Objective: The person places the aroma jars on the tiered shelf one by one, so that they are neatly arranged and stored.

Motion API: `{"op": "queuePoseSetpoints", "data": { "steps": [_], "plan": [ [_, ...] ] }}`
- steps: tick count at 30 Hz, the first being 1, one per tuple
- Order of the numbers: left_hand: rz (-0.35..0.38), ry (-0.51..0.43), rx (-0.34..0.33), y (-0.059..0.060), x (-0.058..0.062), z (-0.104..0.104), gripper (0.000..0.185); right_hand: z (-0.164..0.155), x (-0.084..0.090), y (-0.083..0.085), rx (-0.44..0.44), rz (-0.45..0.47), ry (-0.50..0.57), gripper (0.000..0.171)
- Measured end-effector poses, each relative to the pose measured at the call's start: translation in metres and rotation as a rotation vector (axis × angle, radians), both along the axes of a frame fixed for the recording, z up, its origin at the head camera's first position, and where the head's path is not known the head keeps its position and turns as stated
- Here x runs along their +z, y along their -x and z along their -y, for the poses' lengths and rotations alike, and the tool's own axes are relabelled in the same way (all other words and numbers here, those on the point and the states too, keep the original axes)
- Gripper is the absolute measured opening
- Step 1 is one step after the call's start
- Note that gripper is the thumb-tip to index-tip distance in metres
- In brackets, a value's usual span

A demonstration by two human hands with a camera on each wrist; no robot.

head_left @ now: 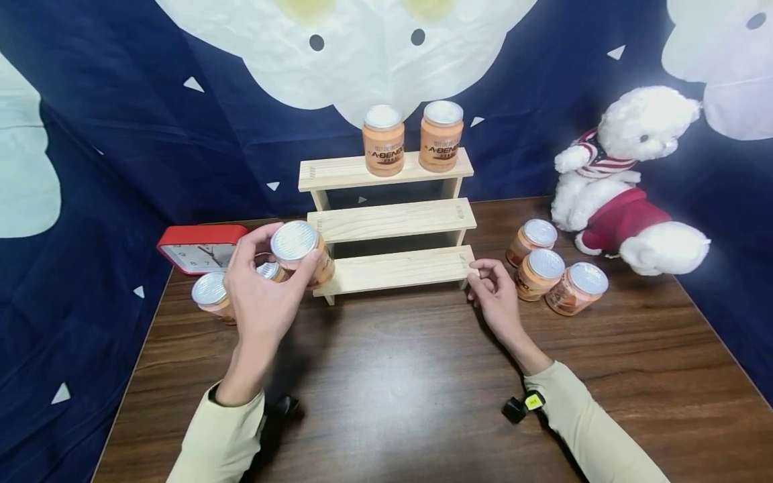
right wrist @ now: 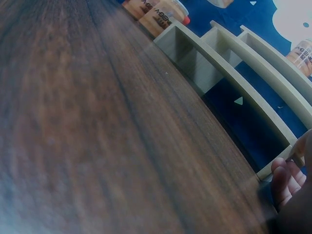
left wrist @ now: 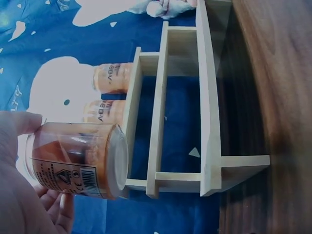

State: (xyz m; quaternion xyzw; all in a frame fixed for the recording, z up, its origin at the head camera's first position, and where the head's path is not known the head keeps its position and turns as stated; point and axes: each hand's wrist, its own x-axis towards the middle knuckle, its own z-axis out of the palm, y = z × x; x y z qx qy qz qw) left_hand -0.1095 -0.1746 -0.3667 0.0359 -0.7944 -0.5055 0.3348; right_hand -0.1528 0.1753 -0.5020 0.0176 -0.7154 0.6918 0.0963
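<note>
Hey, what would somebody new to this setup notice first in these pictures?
Probably the pale wooden three-step stand at the centre, with two orange jars side by side on its top step. Next, the left hand holding another jar near the stand's left end, and the right hand at the lowest step's right end. The red clock at left and the white plush at right would stand out too.

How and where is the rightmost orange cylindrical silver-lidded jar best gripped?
Grip the jar probably round its sides below the lid, right hand coming from the front right: its upright cylinder is exposed there, while a neighbouring jar crowds its left.
</note>
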Motion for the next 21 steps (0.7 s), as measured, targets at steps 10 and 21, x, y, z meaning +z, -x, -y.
{"op": "queuePoseSetpoints", "data": {
  "steps": [10, 21],
  "plan": [
    [-0.037, 0.010, -0.002, 0.030, 0.007, -0.007, 0.062, -0.001, -0.001, 0.000, 0.000, 0.002, -0.008, 0.021],
    [-0.039, 0.023, 0.019, 0.061, 0.011, -0.010, 0.060, 0.000, 0.001, 0.000, -0.004, 0.007, -0.005, 0.021]
  ]
}}
